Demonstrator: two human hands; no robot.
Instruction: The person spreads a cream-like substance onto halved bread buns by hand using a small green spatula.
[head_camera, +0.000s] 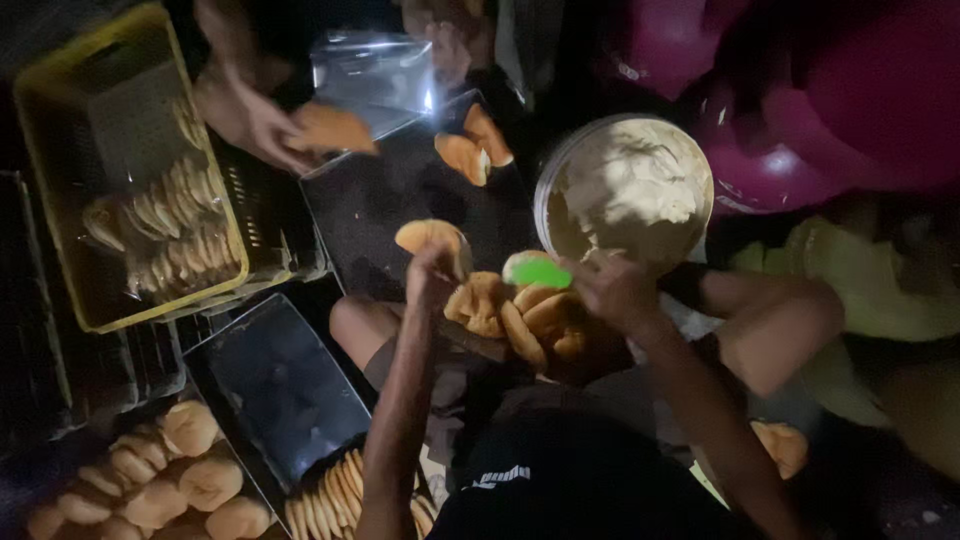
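— Where is the bun, and who holds it?

— The bun (432, 238) is up in the left hand (430, 280), above the dark tray (400, 200). The fingers are closed around its lower edge. The right hand (612, 290) is closed on a green spreader (540, 272), which lies just beside a second bun, near the big bowl of pale cream (628, 190).

— How does one do this step well, in your opinion?

— I think the bun should stay steady and low over the pile of buns (520, 315) on the lap, so crumbs fall there. The spreader should take a little cream only, and the grip on the bun should be soft, because such bread is easily pressed flat.

— And around them?

— Another person's hand (265, 125) holds a bun near a clear plastic bag (372, 75). A yellow crate (120, 170) with filled pieces stands at the left, well apart. More buns lie at the lower left.
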